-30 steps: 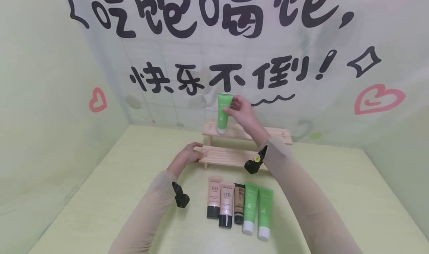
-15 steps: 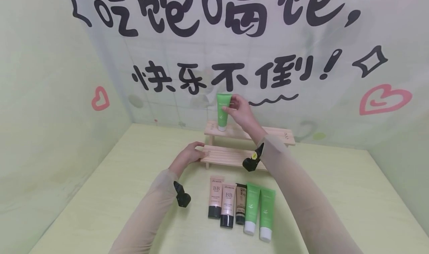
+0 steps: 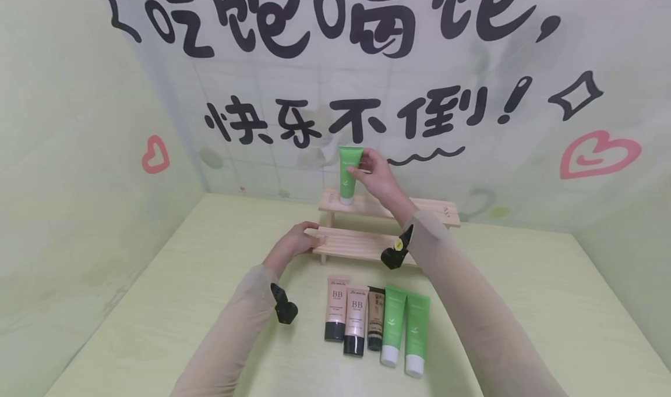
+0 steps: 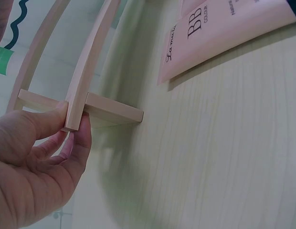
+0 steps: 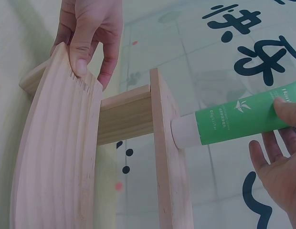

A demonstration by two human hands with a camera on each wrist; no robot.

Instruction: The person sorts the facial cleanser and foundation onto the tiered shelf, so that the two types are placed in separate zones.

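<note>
In the head view, the right hand (image 3: 378, 178) holds a green squeeze tube (image 3: 348, 178) upright, its white cap (image 3: 346, 200) down on the upper shelf (image 3: 368, 207), presumably so the flat end bears it. The left-wrist view shows the left hand (image 4: 43, 167) pinching the lower shelf's (image 4: 81, 78) end, likely for steadiness; in the right-wrist view, the right thumb and fingers pinch the tube's body.

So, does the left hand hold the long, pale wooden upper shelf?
No, the left hand grips the end of the pale wooden lower shelf.
</note>
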